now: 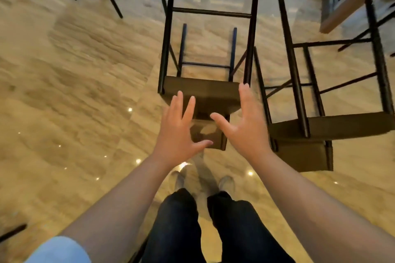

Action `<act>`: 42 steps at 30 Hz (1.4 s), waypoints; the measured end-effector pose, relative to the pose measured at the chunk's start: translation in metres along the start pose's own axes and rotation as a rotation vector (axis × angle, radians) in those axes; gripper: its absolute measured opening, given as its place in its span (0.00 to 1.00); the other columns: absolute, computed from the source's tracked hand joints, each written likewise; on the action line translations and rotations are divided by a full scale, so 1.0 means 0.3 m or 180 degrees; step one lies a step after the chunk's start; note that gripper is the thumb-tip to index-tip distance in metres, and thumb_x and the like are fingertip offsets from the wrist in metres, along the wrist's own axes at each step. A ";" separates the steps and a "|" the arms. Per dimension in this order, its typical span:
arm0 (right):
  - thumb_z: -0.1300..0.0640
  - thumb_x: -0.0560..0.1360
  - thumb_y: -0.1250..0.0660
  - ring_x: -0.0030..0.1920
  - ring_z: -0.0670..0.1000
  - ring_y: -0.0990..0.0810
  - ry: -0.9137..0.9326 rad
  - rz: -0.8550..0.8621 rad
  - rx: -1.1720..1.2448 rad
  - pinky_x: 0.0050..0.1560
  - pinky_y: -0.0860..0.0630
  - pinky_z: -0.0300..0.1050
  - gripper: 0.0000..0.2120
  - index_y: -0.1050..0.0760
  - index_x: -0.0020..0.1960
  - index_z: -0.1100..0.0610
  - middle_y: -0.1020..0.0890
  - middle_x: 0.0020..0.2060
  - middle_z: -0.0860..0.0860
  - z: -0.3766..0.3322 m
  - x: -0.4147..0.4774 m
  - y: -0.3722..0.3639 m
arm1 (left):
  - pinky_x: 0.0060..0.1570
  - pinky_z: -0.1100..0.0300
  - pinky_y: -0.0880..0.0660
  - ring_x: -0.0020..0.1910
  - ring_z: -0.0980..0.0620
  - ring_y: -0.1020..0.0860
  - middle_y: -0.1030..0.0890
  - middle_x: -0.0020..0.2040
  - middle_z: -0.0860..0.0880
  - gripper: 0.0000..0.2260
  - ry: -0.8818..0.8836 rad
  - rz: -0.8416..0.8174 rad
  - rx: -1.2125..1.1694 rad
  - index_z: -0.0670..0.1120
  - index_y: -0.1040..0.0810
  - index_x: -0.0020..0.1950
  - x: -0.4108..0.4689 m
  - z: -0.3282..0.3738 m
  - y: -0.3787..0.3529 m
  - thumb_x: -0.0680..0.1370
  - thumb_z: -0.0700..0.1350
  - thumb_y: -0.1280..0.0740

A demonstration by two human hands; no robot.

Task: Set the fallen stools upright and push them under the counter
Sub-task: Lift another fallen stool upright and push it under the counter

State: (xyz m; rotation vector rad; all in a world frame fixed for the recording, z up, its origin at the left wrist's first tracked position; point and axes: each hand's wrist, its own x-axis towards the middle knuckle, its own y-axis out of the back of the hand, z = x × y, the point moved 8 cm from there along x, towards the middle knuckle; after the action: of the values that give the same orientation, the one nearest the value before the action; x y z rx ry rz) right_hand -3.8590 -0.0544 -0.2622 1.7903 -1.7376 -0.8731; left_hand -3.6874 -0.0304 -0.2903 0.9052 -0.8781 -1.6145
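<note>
Stools [205,96] down, hands [177,132] spread.

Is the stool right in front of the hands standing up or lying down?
Lying down. The stool rests on its back on the floor, its black legs pointing away.

I see two fallen stools lying on their backs on the floor, black metal legs pointing away from me. The nearer stool [203,94] has a dark brown seat; the second stool [320,126] lies just right of it.
</note>
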 end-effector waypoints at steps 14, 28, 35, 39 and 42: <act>0.33 0.66 0.28 0.77 0.59 0.60 0.0378 -0.1263 -0.1955 0.71 0.53 0.67 0.58 0.65 0.76 0.49 0.60 0.78 0.56 1.338 0.079 -1.578 | 0.71 0.36 0.57 0.73 0.35 0.69 0.69 0.75 0.38 0.55 0.0264 -0.1459 0.1622 0.50 0.72 0.74 0.103 -0.945 -1.817 0.70 0.47 0.26; 0.51 0.74 0.31 0.74 0.67 0.68 0.0362 -0.1837 -0.2394 0.70 0.51 0.71 0.48 0.65 0.77 0.52 0.67 0.76 0.59 1.699 0.039 -2.060 | 0.67 0.28 0.49 0.72 0.33 0.72 0.76 0.73 0.38 0.58 -0.0392 -0.1481 0.1954 0.49 0.74 0.73 0.184 -1.212 -2.275 0.68 0.46 0.25; 0.50 0.72 0.31 0.77 0.65 0.53 0.0541 -0.1738 -0.2419 0.69 0.46 0.71 0.40 0.47 0.78 0.56 0.48 0.78 0.59 1.677 -0.011 -2.101 | 0.60 0.26 0.34 0.74 0.30 0.43 0.42 0.77 0.36 0.35 -0.0980 -0.1229 0.1616 0.48 0.46 0.77 0.158 -1.210 -2.264 0.71 0.42 0.36; 0.50 0.73 0.33 0.77 0.64 0.49 0.0656 -0.1708 -0.2466 0.68 0.44 0.71 0.38 0.46 0.78 0.53 0.47 0.79 0.57 1.668 -0.009 -2.103 | 0.56 0.25 0.32 0.71 0.28 0.38 0.36 0.75 0.35 0.29 -0.0893 -0.1247 0.1476 0.47 0.39 0.75 0.171 -1.189 -2.261 0.74 0.42 0.37; 0.52 0.72 0.31 0.75 0.64 0.42 0.0896 -0.1703 -0.2426 0.65 0.38 0.73 0.35 0.39 0.76 0.52 0.40 0.77 0.59 1.653 0.009 -2.106 | 0.55 0.26 0.29 0.70 0.28 0.36 0.34 0.74 0.35 0.24 -0.0916 -0.1311 0.1471 0.45 0.33 0.73 0.169 -1.180 -2.249 0.77 0.43 0.41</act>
State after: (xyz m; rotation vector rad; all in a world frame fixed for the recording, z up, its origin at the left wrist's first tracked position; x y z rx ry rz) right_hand -3.7947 0.0269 -1.0586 1.7140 -0.5997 -1.2072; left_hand -3.6673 0.0136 -1.0523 1.2536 -1.3708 -1.9666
